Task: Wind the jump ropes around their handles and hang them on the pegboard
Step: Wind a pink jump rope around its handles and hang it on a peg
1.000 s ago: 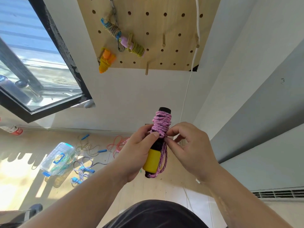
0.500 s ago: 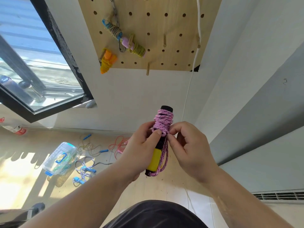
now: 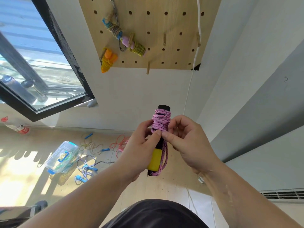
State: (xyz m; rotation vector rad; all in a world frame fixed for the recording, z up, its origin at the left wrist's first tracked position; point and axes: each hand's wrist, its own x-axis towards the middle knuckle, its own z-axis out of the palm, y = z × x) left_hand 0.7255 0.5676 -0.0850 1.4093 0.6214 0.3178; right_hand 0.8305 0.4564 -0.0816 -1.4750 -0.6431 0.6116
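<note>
A pink jump rope (image 3: 161,120) is wound round black and yellow handles (image 3: 154,159), held upright in front of me below the wooden pegboard (image 3: 172,22). My left hand (image 3: 139,148) grips the handles, thumb pressed on the lowest coils. My right hand (image 3: 185,139) pinches the rope at the same spot; a short loop hangs beside the yellow part. On the pegboard hang a wound orange rope (image 3: 107,60) and a wound olive rope with blue and pink handles (image 3: 130,41). A free peg (image 3: 148,68) sticks out at the board's lower edge.
On the floor lie loose ropes: a blue-white one (image 3: 87,168), a yellow-green one (image 3: 92,143), a red one (image 3: 120,143). A clear plastic box (image 3: 63,156) and a bottle (image 3: 16,127) are at left. A white cord (image 3: 194,63) hangs down the wall.
The wound handles have risen slightly toward the pegboard. Both hands keep their hold, fingers shifting a little on the pink coils.
</note>
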